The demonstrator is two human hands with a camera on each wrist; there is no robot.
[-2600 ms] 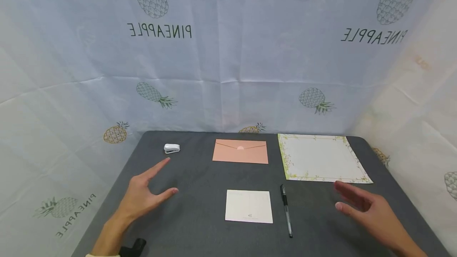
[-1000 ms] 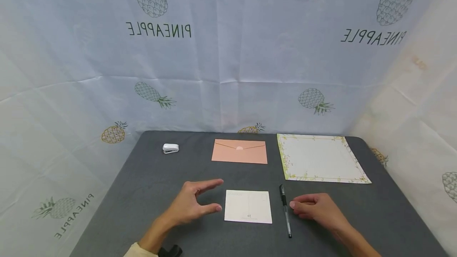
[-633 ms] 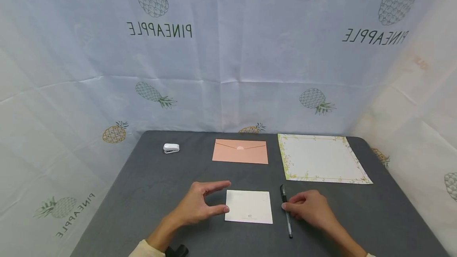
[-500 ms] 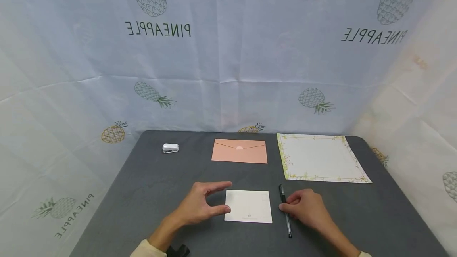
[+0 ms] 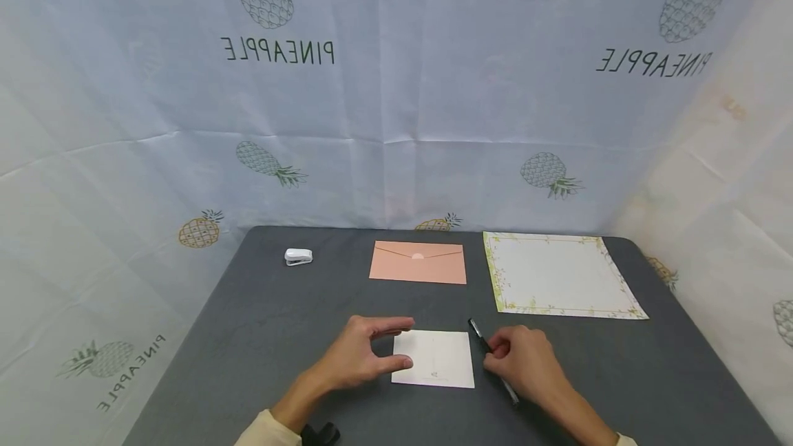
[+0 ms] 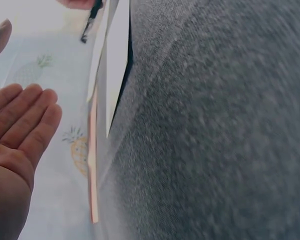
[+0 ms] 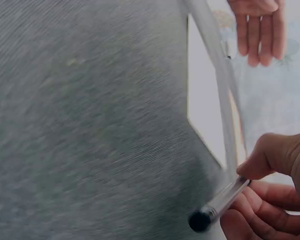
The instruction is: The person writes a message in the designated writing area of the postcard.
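A black-and-clear pen (image 5: 509,391) is pinched between the thumb and fingers of my right hand (image 5: 526,363), just right of the white card (image 5: 436,360). In the right wrist view, the dark-ended pen (image 7: 222,200) slants out from under the thumb. My left hand (image 5: 362,356) hovers at the card's left edge, thumb and fingers spread apart, fingertips overlapping the card in the head view. The left wrist view shows the left hand's straight fingers (image 6: 32,120) with nothing between them, and the card (image 6: 117,60) lies beyond.
A pink envelope (image 5: 418,263) lies at the back middle of the dark table (image 5: 266,336). To its right is a large white sheet with a floral border (image 5: 557,274). A small white stapler (image 5: 299,257) sits at the back left. Pineapple-print cloth (image 5: 396,88) hangs behind.
From wide apart, both hands have come in toward the card. My right hand has taken hold of the pen, which is now tilted and shifted left at its upper end.
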